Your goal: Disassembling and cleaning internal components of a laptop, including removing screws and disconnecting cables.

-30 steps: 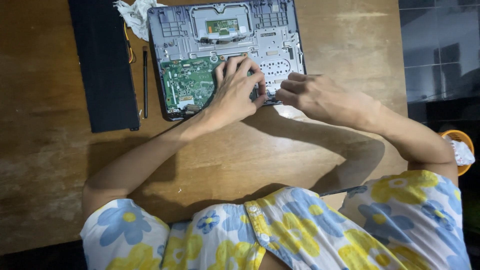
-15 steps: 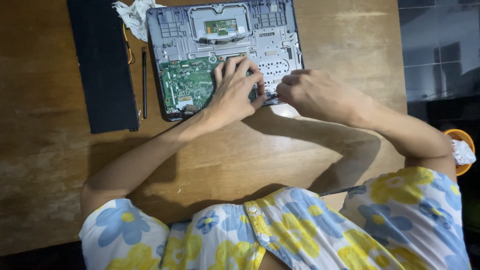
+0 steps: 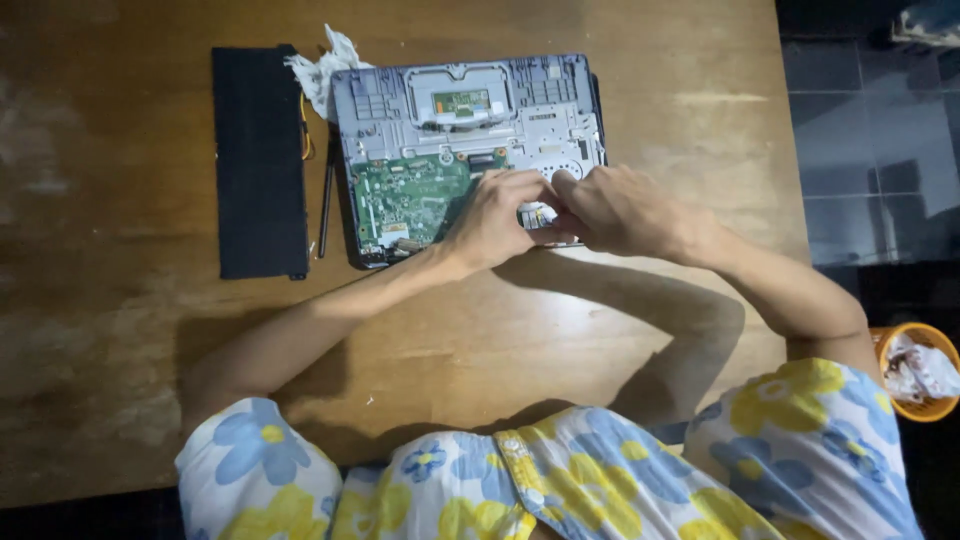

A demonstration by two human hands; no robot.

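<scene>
I see the opened laptop [image 3: 465,150] at twelve o'clock on the wooden table [image 3: 600,330]; my left hand [image 3: 490,220] and right hand [image 3: 625,210] meet fingertip to fingertip over its near right corner, both curled, pinching something too small to tell; a black panel [image 3: 260,160] lies at ten o'clock.

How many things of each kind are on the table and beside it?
Opened laptop: 1
Black panel: 1
Crumpled tissue: 1
Thin black tool: 1
Orange basket: 1
Hands: 2, left hand, right hand
Total: 7
</scene>
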